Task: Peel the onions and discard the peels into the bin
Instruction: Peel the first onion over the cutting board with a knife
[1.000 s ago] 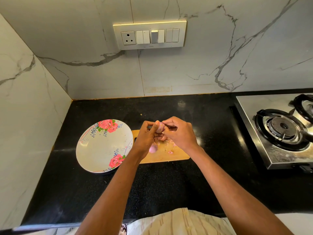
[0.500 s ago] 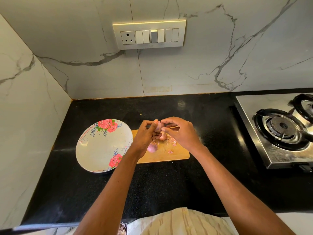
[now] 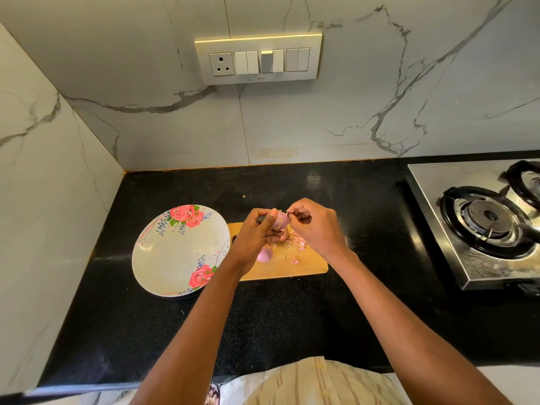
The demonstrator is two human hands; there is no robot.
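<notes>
Peeling's midway: left hand point(image 3: 254, 232) grips an onion point(image 3: 280, 221), right hand point(image 3: 317, 226) pinches its skin, another onion point(image 3: 265, 254) waits mid-frame, no bin visible.

— Worn on the head, looked forward and steeply down over a black counter point(image 3: 292, 317) at a wall corner.
— Close?
— Close enough: both forearms ran up from the bottom edge, left hand point(image 3: 257, 232) and right hand point(image 3: 317, 226) met near mid-frame above a wooden board point(image 3: 292, 268).
— Wide?
— Very: took in a flowered plate point(image 3: 175, 258) at left, a stove point(image 3: 482, 229) cut by the right edge, a switch panel point(image 3: 258, 58) high on the wall.
— Second view?
— Only the one.
</notes>
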